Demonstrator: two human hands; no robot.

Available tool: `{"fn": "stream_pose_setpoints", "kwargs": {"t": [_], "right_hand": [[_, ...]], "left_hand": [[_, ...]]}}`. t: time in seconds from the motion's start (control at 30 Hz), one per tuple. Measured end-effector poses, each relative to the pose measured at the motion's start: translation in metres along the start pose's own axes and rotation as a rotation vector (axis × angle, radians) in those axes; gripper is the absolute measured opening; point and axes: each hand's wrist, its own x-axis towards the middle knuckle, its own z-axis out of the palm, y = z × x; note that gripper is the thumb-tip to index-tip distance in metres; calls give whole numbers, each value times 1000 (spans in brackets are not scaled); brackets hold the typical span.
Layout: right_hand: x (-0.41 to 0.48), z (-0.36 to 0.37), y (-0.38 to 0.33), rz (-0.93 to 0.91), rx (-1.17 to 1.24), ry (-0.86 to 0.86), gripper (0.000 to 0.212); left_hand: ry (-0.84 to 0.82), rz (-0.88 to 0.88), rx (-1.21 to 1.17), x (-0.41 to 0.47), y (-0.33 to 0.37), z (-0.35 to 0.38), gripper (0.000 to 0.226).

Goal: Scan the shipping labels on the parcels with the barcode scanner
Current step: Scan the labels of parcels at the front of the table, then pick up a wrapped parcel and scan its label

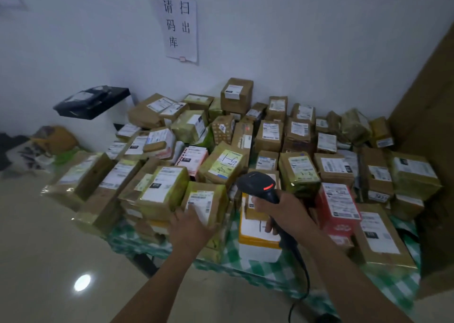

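Gripping barcode scanner (256, 184) over parcels (298, 172)

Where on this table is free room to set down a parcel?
Only the near edge: bare checked tablecloth in front of the white box and the flat brown parcel. Behind them parcels lie packed up to the wall.

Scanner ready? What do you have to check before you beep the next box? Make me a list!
1. Grip: the right hand holds the barcode scanner by its handle: ok.
2. Steadying: the left hand rests on the front brown parcel: ok.
3. Its white label faces up: ok.
4. Scanner aimed at that label: cannot tell.
5. The cord hangs loose below the handle: ok.
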Motion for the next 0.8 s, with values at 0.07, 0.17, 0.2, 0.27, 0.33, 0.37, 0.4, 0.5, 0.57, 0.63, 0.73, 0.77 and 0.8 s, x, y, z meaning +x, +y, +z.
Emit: {"fn": "stream_pose_setpoints", "kwargs": {"t": [0.07, 0.17, 0.2, 0.27, 0.33, 0.37, 0.4, 0.5, 0.57, 0.63, 0.73, 0.77, 0.8], "right_hand": [[12, 16, -4, 34, -16, 0, 34], [24, 37, -8, 69, -10, 10, 33], [27, 43, -9, 81, -16, 17, 32], [30, 54, -10, 97, -12, 34, 29], [34, 63, -11, 101, 13, 59, 27], [35, 66, -11, 98, 25, 71, 25], [37, 70, -11, 91, 42, 79, 22], [40, 79, -13, 64, 90, 103, 23], [43, 83, -16, 30, 99, 133, 24], [45, 84, -22, -5, 117, 135, 21], [44, 85, -32, -16, 227, 119, 15], [43, 84, -34, -11, 266, 118, 15], [42, 83, -37, -6, 300, 117, 16]], "left_hand": [[-54, 25, 17, 11, 0, -2, 122], [-117, 67, 19, 18, 1, -5, 126], [-117, 79, 1, 19, 0, -6, 125], [-110, 100, -38, 22, -3, -7, 123], [-112, 109, -69, 22, -8, -11, 123], [-127, 101, -94, 21, -10, -13, 123], [-144, 89, -136, 19, -12, -16, 123], [-125, 65, -305, 10, -13, -30, 116], [-65, 61, -437, 4, -14, -44, 115], [-16, 64, -588, 0, -15, -57, 116], [44, 97, -697, 0, -14, -77, 116], [54, 95, -723, 0, -14, -83, 110], [56, 88, -779, 1, -15, -90, 98]]}}
